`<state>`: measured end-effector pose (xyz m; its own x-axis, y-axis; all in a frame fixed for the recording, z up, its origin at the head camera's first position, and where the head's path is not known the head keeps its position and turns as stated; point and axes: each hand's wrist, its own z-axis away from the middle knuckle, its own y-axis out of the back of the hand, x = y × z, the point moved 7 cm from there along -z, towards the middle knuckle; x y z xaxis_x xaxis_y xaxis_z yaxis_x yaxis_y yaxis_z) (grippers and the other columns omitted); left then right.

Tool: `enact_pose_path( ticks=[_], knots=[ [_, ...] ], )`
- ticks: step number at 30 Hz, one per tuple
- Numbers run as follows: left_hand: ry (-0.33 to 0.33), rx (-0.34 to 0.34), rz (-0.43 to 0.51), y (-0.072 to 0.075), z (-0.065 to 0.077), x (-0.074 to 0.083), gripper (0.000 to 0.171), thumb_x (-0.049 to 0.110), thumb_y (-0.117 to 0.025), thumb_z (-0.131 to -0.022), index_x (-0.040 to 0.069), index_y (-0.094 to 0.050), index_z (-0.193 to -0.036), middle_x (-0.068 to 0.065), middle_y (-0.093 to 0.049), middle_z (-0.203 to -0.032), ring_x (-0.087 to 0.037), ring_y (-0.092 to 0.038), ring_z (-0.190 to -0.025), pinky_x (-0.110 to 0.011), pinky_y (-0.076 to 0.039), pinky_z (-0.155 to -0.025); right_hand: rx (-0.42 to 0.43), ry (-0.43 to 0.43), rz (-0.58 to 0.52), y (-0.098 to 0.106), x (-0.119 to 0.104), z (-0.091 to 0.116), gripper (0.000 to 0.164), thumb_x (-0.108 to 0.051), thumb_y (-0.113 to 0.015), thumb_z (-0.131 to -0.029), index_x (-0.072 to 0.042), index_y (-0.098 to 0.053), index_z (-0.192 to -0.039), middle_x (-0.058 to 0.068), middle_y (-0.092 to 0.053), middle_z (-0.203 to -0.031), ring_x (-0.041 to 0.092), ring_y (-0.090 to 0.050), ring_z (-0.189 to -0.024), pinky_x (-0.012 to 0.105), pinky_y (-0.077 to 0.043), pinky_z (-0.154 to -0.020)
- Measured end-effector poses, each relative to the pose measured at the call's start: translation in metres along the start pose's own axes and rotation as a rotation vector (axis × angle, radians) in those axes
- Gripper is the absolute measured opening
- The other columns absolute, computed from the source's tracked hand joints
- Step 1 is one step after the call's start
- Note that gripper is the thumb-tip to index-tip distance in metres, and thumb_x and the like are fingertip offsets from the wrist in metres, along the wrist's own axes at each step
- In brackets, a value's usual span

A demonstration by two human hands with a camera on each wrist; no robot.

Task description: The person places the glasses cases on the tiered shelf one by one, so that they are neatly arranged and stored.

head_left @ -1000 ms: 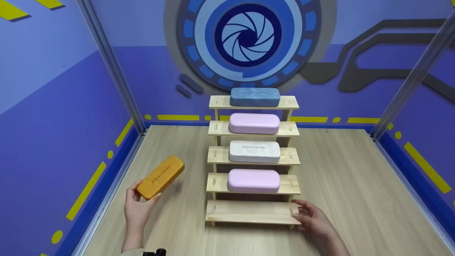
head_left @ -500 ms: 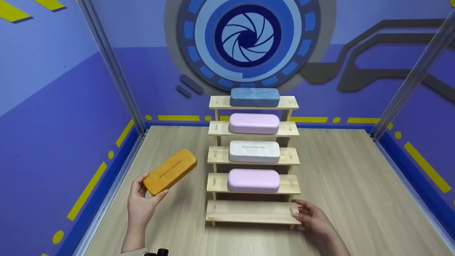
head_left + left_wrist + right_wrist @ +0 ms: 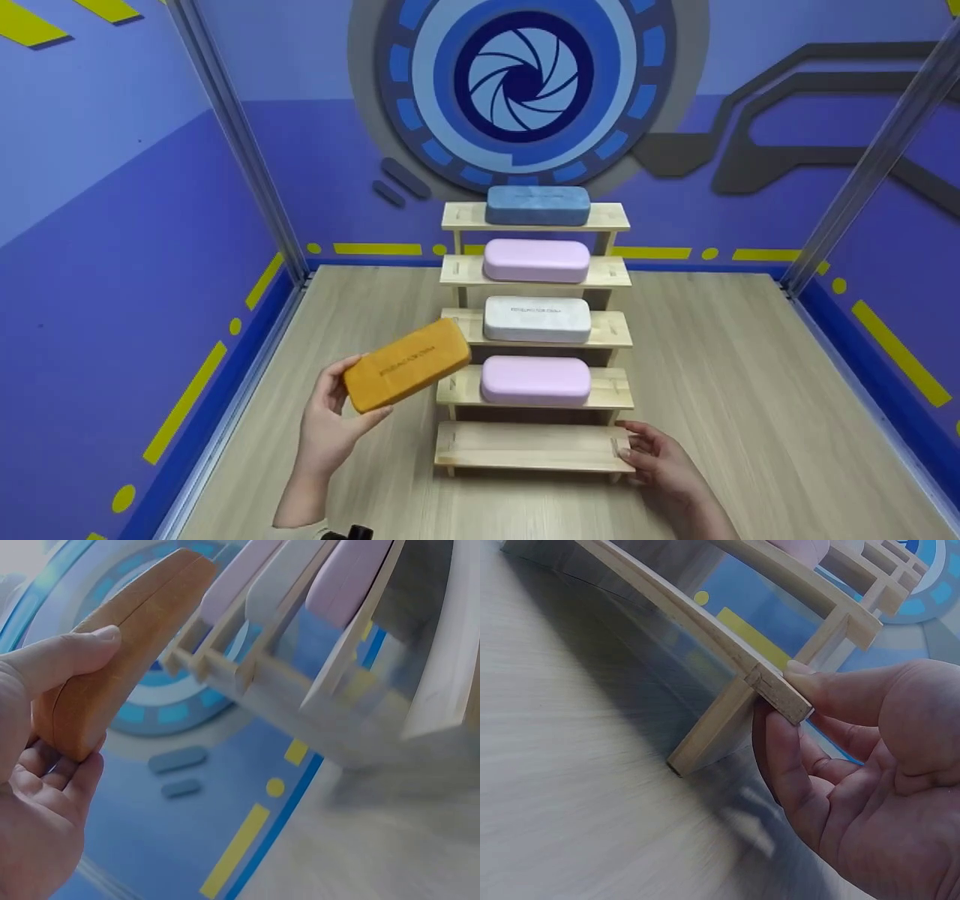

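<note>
My left hand (image 3: 330,427) holds an orange-brown glasses case (image 3: 409,365) by its left end, thumb on the near side. The case is raised and tilted, its right end overlapping the left edge of the stepped wooden rack (image 3: 532,448) in the head view. In the left wrist view the case (image 3: 127,652) shows a seam along its side. My right hand (image 3: 667,465) pinches the right end of the rack's lowest shelf; in the right wrist view the thumb lies over the board (image 3: 780,694) and curled fingers lie beneath.
Higher shelves bear a blue case (image 3: 538,205), a pink case (image 3: 536,260), a white case (image 3: 538,319) and another pink case (image 3: 535,380), one per shelf. Blue-purple panels (image 3: 135,300) wall in the wood-grain table (image 3: 735,375) at the back and sides.
My left hand has carried the orange-brown glasses case rightward to the rack's left edge, turning it closer to level. My right hand has stayed on the lowest shelf.
</note>
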<state>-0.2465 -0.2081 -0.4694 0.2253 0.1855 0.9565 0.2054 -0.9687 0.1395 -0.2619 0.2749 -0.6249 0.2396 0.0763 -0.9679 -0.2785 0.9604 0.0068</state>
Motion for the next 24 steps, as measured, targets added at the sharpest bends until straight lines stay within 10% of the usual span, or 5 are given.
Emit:
enact_pose_path(
  ticks=[24],
  knots=[
    [-0.032,-0.278,0.003,-0.074,0.009,0.006,0.079,-0.002,-0.091,-0.070,0.015,-0.055,-0.139,0.000,-0.061,-0.144,-0.012,-0.058,-0.128,-0.016,-0.035,-0.115,0.005,-0.006,-0.013,0.000,0.002,-0.001,0.074,-0.012,-0.066,-0.100,0.013,-0.024,-0.155,-0.002,-0.069,-0.114,0.009,-0.071,-0.095,0.028,-0.062,-0.079]
  ],
)
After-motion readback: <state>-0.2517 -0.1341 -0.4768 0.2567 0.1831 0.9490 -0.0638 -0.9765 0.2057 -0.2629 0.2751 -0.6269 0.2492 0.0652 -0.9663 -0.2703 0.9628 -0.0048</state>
